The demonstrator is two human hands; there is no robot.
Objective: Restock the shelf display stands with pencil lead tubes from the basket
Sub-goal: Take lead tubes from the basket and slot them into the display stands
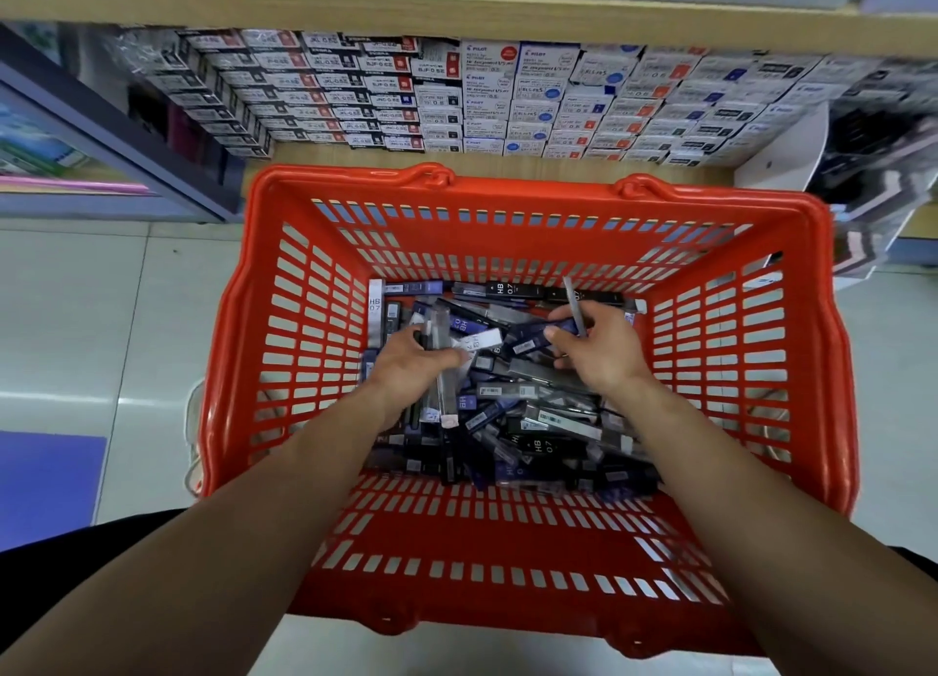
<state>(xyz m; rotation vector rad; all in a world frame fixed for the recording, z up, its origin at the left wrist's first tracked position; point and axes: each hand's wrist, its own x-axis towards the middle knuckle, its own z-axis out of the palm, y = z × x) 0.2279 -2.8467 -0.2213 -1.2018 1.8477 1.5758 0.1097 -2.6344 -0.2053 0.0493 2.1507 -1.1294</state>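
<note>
A red plastic basket (284, 330) stands on the floor below me, its bottom covered with a heap of pencil lead tubes (528, 421), black, blue and clear. Both my hands are inside it. My left hand (411, 365) grips a few clear tubes (445, 370) that stick out toward me. My right hand (599, 350) pinches one grey tube (574, 304) that points up and away, and its fingers touch a blue tube (553, 328) in the heap.
Behind the basket a wooden shelf (457, 160) carries stacked boxes of pen refills (457, 101). A second shelf board (457, 12) runs above them. A purple mat (45, 487) lies on the tiled floor at left. Packaged goods (873, 167) hang at right.
</note>
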